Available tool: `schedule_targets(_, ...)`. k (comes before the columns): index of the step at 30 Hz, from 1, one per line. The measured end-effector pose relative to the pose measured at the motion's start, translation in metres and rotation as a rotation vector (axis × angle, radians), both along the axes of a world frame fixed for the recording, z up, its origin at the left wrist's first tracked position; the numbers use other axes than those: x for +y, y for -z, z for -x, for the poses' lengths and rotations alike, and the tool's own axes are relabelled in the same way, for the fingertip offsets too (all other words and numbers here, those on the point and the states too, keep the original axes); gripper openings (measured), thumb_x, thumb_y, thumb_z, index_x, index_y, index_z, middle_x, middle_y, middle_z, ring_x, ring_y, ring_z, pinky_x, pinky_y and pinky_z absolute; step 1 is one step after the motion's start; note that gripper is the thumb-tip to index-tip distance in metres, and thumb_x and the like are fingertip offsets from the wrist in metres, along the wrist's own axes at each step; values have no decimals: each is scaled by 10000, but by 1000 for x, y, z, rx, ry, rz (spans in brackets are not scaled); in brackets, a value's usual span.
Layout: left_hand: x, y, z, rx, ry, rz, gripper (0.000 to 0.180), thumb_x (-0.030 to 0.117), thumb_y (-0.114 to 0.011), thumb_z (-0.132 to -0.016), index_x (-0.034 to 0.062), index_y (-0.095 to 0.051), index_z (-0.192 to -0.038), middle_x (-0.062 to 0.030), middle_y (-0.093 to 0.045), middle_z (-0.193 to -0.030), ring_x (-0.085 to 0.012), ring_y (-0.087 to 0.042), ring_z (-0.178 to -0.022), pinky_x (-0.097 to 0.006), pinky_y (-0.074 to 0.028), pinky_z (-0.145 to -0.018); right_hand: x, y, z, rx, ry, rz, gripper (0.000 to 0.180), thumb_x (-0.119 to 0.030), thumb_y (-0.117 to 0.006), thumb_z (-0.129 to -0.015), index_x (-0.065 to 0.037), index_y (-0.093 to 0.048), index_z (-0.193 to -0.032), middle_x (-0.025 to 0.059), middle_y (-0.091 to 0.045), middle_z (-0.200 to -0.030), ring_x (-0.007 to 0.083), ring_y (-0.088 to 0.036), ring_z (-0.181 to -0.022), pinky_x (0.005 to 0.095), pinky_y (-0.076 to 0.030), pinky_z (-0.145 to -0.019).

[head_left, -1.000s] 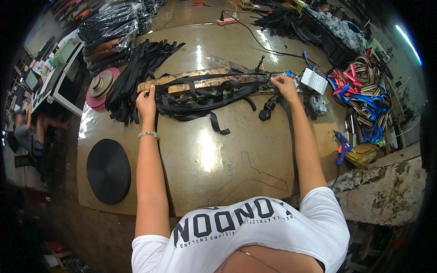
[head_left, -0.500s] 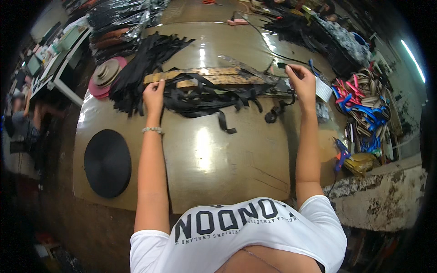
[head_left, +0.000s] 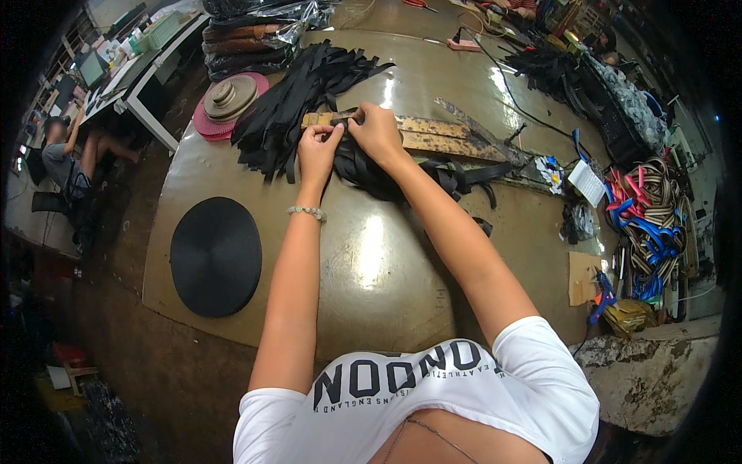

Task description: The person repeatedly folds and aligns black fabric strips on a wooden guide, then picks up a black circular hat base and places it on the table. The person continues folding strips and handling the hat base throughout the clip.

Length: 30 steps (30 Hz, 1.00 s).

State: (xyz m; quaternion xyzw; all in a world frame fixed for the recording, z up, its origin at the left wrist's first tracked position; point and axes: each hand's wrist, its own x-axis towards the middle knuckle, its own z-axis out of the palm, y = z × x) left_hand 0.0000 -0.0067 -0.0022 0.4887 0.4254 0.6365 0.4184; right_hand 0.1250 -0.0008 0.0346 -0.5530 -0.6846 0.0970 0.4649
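My left hand [head_left: 318,155] and my right hand [head_left: 374,133] are close together at the left end of a worn, yellowish, spotted bar [head_left: 444,142]. Both are closed in a pinch on a black webbing strap [head_left: 345,124], mostly covered by the fingers. Loose lengths of black strap [head_left: 362,176] hang and curl below the hands, along the bar's near side. A thick heap of cut black straps [head_left: 313,81] lies just beyond and left of my left hand. Nearer to me, left of my left forearm, a large flat roll of black webbing [head_left: 216,257] rests on the table.
Pink and beige rolls [head_left: 232,106] are stacked at the table's left edge. Plastic-wrapped bundles [head_left: 251,39] stand behind them. On the right are coiled coloured straps [head_left: 648,224], a blue glue gun [head_left: 603,298] and a power cord [head_left: 498,81]. A person [head_left: 66,155] sits far left.
My right hand has swept left from the bar's far right end to beside my left hand. The view has shifted, so the table appears further right.
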Motion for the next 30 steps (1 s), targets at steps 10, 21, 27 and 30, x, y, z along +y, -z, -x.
schedule_targets(10,11,4,-1,224,-211,201,350,289,-763,-673,-29,-621,-707,-54,-599,-686,-108,-509,-615,-243,-423,-614,-43,-54,-63,-295,-86,16,185,-72,-625,-718,-17,-624,-894,189,-632,-863,322,-617,-809,363,-488,-716)
schedule_targets(21,12,2,0,298,-211,247,394,342,-759,-671,-30,-654,-747,1,-533,-623,-79,-437,-566,-223,-364,-559,-125,-79,-313,184,253,450,259,-276,-675,-758,-18,-658,-746,-6,-600,-623,36,-395,-500,214,-302,-459)
schedule_targets(27,5,-6,-2,300,-199,236,375,372,-745,-685,13,-651,-743,14,-494,-591,-74,-401,-536,-230,-338,-543,-96,22,-334,291,264,368,247,-234,-647,-789,5,-617,-733,0,-594,-613,48,-440,-540,214,-332,-502)
schedule_targets(30,4,-7,-3,301,-212,267,364,362,-745,-686,15,-648,-737,8,-506,-613,-76,-411,-556,-233,-344,-556,-101,32,-333,377,201,275,256,-236,-647,-790,5,-606,-715,5,-594,-613,50,-430,-506,199,-328,-489)
